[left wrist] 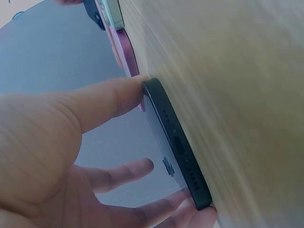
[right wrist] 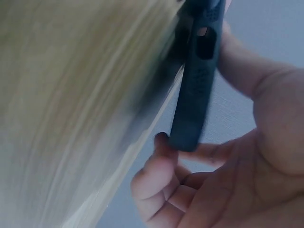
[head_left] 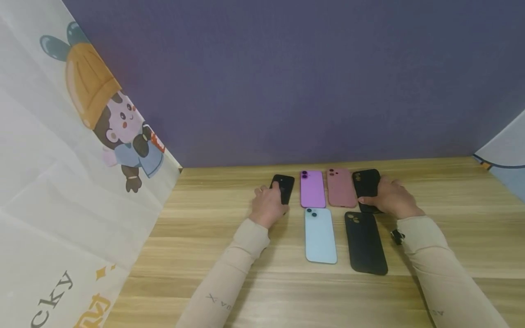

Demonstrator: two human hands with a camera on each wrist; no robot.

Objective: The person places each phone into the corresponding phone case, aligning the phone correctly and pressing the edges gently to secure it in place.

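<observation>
Head view: the left hand (head_left: 268, 203) is gripping a black phone (head_left: 288, 183) beside the purple phone (head_left: 313, 189), the right hand (head_left: 394, 196) a black case (head_left: 366, 184) beside the pink case (head_left: 342, 187), with both phones and the blue phone (head_left: 320, 237) seemingly lying uncased.

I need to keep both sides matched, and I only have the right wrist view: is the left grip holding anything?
Observer: Yes, the left grip holds a black phone between thumb and fingers.
Operator: Which end of it shows in the left wrist view?
Observer: The end with the charging port.
Operator: And what lies just to the right of that phone?
Observer: A purple phone, its camera end pointing away from the person.
</observation>
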